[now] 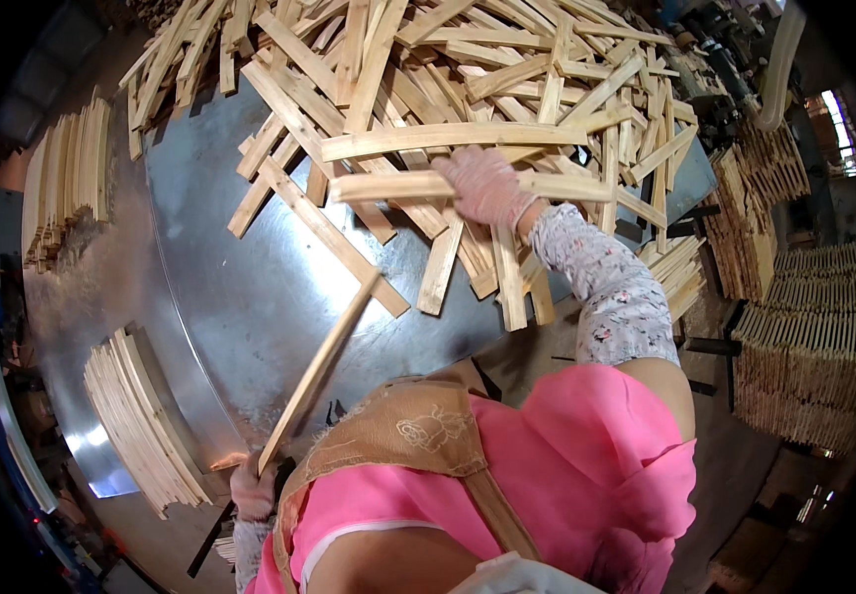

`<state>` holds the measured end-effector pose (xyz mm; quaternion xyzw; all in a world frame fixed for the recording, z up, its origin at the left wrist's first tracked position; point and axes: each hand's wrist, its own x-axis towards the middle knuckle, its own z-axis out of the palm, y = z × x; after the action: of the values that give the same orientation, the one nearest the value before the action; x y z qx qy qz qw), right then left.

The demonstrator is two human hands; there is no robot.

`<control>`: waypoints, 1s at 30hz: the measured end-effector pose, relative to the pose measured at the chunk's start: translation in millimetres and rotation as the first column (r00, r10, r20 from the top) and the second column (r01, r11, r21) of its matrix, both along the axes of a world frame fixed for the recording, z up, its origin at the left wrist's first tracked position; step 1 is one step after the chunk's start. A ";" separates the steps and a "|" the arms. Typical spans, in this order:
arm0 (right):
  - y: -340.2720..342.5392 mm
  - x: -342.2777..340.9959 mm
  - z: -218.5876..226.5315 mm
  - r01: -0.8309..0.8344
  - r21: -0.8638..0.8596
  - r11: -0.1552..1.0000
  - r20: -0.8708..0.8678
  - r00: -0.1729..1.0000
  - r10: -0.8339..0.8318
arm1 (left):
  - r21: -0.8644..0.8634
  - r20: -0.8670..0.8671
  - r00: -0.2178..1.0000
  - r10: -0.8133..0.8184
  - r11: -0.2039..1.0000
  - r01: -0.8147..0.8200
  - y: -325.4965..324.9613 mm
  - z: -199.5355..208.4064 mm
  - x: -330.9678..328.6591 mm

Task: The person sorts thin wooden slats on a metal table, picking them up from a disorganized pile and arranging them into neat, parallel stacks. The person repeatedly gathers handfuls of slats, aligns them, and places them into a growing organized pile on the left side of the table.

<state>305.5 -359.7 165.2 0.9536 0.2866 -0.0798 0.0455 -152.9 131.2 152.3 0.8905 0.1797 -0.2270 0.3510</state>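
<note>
My left hand (253,492), in a thin pinkish glove, is closed round the near end of a narrow wooden slat (321,368). That slat slants away over the metal table, and its far end meets another slat (334,238) lying there. Farther off, my right hand (487,186), gloved the same way, has its fingers over the middle of a light wooden slat (388,186) at the front of a big loose pile (448,79). A slightly bowed slat (448,139) lies just beyond that hand. The right thumb is hidden.
The shiny metal table (220,218) bears the pile. Neat slat stacks stand at the left, one near (141,426) and one far (67,178). More stacked wood (804,346) stands at the right beside dark machinery (715,59) with a pale hose (779,69).
</note>
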 end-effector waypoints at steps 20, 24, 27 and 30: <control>389.1 -37.4 -14.9 0.199 0.596 0.778 -0.645 0.695 0.317 | -0.819 -0.047 0.562 0.826 0.290 -0.495 21.8 -145.0 19.5; 509.8 -151.5 -140.9 0.302 0.496 0.814 -0.563 0.825 0.037 | -0.648 0.110 0.611 0.784 0.523 -0.554 35.2 -134.1 25.6; 545.5 -215.0 -139.2 0.220 0.328 0.919 -0.596 0.803 0.021 | -0.476 0.061 0.626 0.777 0.574 -0.666 58.0 -143.7 -13.6; 576.1 -242.2 -153.0 0.105 0.351 0.930 -0.632 0.760 0.153 | -0.307 0.010 0.648 0.761 0.619 -0.723 87.2 -140.9 -38.1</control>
<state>63.3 216.3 12.2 0.8539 0.3065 -0.3497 -0.2338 -191.0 218.4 11.4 0.6916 0.4735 -0.0217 0.5449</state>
